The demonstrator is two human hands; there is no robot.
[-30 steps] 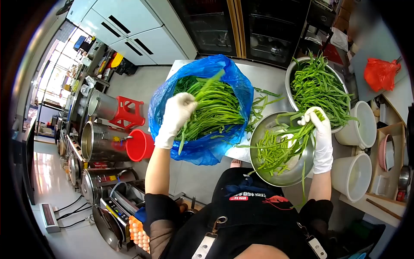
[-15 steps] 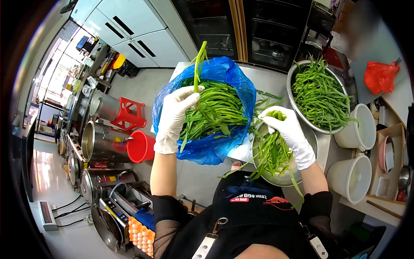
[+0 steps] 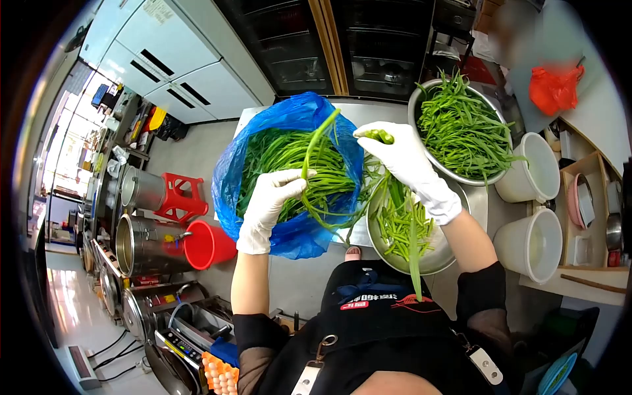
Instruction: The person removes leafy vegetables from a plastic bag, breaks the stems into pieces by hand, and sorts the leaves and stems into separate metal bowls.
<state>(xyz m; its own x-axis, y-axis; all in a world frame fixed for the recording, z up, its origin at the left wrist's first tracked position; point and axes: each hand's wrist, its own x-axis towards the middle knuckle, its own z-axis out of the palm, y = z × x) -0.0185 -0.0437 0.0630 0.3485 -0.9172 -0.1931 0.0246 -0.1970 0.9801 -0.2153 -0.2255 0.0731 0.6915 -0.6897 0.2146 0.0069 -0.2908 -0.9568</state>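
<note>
In the head view, one green stem (image 3: 314,146) is pinched between the thumb and finger of the left hand (image 3: 268,204), near nine o'clock. A bunch of stems (image 3: 380,136) is gripped by the right hand (image 3: 405,153), at two o'clock. White gloves are worn on both. More long greens (image 3: 283,155) are held in a blue bag (image 3: 299,242), around eleven o'clock. Short green bits (image 3: 403,230) are piled in a metal bowl (image 3: 446,253), between three and four o'clock. Farther out at two o'clock, another bowl (image 3: 414,108) is filled with leafy greens (image 3: 461,131).
</note>
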